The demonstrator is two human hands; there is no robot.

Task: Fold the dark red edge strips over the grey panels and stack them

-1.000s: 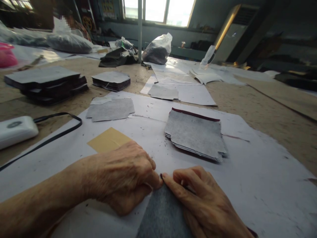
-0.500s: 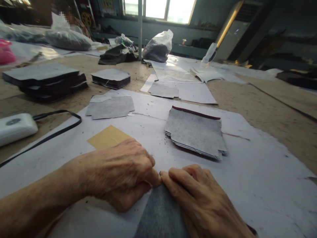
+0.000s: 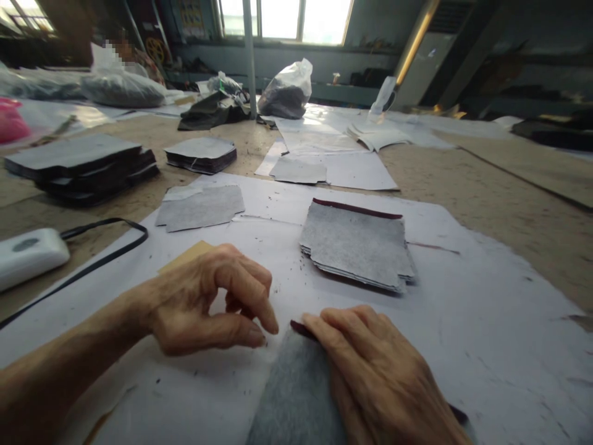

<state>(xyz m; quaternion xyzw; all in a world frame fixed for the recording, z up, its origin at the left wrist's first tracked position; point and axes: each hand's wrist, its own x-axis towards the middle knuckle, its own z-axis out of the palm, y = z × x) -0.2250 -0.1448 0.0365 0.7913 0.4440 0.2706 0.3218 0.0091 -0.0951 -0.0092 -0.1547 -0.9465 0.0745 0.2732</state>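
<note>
A grey sheet piece [image 3: 291, 389] with a dark red strip along its far edge lies on white paper in front of me. My right hand [image 3: 375, 364] rests across it, fingers together and pressed down by the red edge; its thumb is mostly hidden. Just left of the piece hovers my left hand [image 3: 222, 303], thumb and fingers apart, nothing between them. Beyond my hands sits a small stack of similar grey pieces [image 3: 354, 244], with a dark red edge on top. A tan square [image 3: 185, 254] is partly covered by my left hand.
Single grey pieces [image 3: 201, 207] lie farther off. Thick stacks [image 3: 74, 151] stand at the left, above a white device [image 3: 32, 256] with a black cord. A filled plastic bag [image 3: 287, 93] sits beside a pole [image 3: 250, 62]. Someone is at the far left.
My left hand has let go of the piece's far edge, moving up and left as its fingers opened. More of the dark red strip shows. My right hand stays on the piece.
</note>
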